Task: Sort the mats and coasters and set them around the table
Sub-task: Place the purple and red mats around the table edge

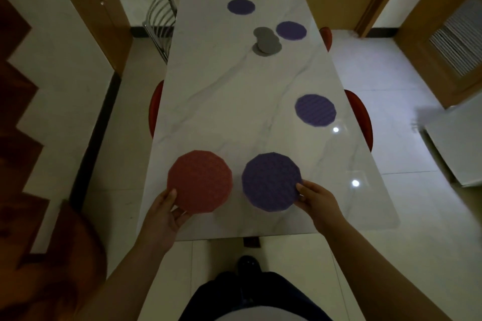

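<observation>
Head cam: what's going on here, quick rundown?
A person stands at the near end of a marble table, holding a round mat in each hand. The left hand grips the red mat by its near edge; the right hand grips a purple mat. Three more purple mats lie farther along: one mid-right, two near the far end. A pile of grey coasters sits near the far end, unsorted.

The glossy white stone table point(234, 101) has grey marble veins. One round woven mat point(199, 181) is salmon-red with a knobbly weave; another round woven mat point(271, 182) is purple. The small round felt coasters point(266, 40) are plain grey.
</observation>
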Tool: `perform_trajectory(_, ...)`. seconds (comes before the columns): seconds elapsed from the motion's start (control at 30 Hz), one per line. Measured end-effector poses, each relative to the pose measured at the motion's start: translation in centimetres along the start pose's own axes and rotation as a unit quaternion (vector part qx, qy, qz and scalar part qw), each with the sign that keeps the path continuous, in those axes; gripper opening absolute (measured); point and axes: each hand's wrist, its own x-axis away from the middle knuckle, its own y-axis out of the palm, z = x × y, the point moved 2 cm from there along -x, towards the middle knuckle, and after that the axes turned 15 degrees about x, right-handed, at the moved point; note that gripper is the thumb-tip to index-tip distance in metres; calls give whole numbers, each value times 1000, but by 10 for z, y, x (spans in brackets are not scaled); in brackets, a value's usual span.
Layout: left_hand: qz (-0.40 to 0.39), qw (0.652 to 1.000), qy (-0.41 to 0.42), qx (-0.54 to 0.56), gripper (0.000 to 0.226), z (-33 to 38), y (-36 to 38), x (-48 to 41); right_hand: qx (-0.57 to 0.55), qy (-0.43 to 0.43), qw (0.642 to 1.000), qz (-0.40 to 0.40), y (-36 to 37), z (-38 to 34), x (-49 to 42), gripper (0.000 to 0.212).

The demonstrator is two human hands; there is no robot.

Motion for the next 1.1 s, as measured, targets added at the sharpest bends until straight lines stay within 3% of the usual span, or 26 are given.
perform_trajectory(0.4, 31, 999, -6, -10, 28, -6, -8, 1, -69, 83, 994, 25, 33, 22, -42, 24)
perform_trajectory(0.5, 37, 999, -7, -15, 25, -7, -8, 1, 0, 100, 993, 63, 32, 22, -55, 31)
perform_trajectory(0.57, 38, 999, -6, -14, 21, -7, -9, 0, 107, 94, 986, 87, 29, 22, -60, 35)
perform_trajectory(0.7, 40, 999, -6, -9, 18, -10, -11, -2, 310, 43, 945, 98, 23, 20, -60, 34)
perform_trajectory(0.93, 34, 999, -11, -7, 22, -13, -4, -4, 393, 5, 917, 67, 25, 18, -56, 31)
perform_trajectory(1.1, 39, 999, -3, -9, 28, -14, 5, -5, 379, 13, 920, 103, 28, 15, -47, 51)
